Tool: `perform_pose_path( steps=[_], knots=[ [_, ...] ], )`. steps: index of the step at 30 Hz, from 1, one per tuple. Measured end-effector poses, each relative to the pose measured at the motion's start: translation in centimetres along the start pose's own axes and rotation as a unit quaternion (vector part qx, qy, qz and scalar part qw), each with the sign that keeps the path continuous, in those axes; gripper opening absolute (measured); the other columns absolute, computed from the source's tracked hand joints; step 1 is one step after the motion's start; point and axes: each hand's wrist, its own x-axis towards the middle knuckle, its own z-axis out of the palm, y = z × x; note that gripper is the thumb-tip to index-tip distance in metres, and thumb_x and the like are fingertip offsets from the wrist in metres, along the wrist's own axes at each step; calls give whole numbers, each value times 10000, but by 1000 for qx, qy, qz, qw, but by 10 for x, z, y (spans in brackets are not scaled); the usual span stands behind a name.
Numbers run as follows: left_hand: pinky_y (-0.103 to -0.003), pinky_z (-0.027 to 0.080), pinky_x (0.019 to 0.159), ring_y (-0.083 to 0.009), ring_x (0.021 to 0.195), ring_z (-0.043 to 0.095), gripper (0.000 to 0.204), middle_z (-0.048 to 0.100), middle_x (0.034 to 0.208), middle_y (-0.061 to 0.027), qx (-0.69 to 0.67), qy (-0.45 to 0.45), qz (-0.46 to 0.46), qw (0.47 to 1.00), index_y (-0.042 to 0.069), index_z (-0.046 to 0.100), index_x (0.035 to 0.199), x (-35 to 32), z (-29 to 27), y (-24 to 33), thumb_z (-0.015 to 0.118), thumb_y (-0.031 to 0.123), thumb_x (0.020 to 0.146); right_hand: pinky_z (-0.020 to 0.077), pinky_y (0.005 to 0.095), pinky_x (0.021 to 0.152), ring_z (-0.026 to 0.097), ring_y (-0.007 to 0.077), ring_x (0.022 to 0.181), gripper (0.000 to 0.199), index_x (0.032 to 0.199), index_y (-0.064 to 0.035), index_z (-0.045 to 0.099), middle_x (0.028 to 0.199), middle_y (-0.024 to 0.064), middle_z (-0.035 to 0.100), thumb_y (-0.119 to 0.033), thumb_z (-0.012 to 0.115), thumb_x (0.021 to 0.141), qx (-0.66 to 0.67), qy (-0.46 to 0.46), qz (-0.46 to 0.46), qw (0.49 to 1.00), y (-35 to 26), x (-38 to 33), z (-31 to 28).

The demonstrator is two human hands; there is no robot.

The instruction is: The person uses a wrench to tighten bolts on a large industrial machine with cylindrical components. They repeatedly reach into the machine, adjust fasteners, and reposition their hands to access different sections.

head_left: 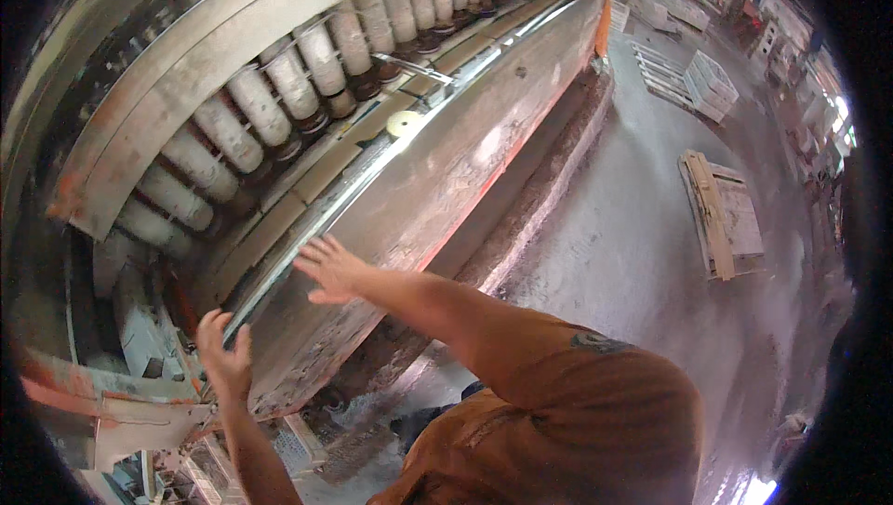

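My left hand [225,356] is raised at the near left end of a long machine, fingers apart and slightly curled, holding nothing. My right hand [330,270] reaches over the machine's grey metal front panel [446,179] with its fingers spread and nothing in them. Whether its fingertips touch the panel's bright top edge [349,191], I cannot tell. Farther along that edge sits a pale yellow round thing [404,124], like a roll or disc. Beyond it lies a thin metal frame-like piece [416,69].
Behind the panel runs a row of several whitish cylinders [258,105] under a curved beam [186,68]. On the floor at right are a pallet with wooden boards [716,217], a white crate [711,85] and a slatted pallet [660,73]. A dirty ledge [558,179] runs along the machine's base.
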Motion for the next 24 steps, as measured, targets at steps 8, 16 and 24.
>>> perform_pose_path(
  steps=[8, 16, 24],
  knots=[
    [-371, 437, 855, -320, 979, 567, 289, 602, 1026, -150, -69, -100, -25, 992, 14, 612, 965, 83, 181, 78, 654, 242, 793, 458, 378, 854, 596, 307, 972, 664, 1297, -1, 443, 1063, 205, 617, -458, 579, 835, 350, -364, 402, 764, 98, -370, -1],
    [-443, 460, 748, -379, 825, 605, 478, 644, 847, -199, 143, -174, -117, 967, 6, 606, 900, 181, 349, 185, 537, 477, 857, 476, 271, 699, 584, 131, 794, 419, 1180, 19, 525, 881, 73, 621, -255, 595, 872, 292, 114, 594, 741, 265, -510, -86],
    [-455, 472, 704, -356, 801, 618, 456, 643, 821, -200, 231, -313, -120, 914, -5, 634, 829, 236, 367, 230, 578, 447, 841, 483, 277, 649, 584, 131, 742, 371, 1100, 4, 565, 874, 56, 618, -275, 607, 860, 267, 51, 654, 706, 404, -629, -110]
  ],
)
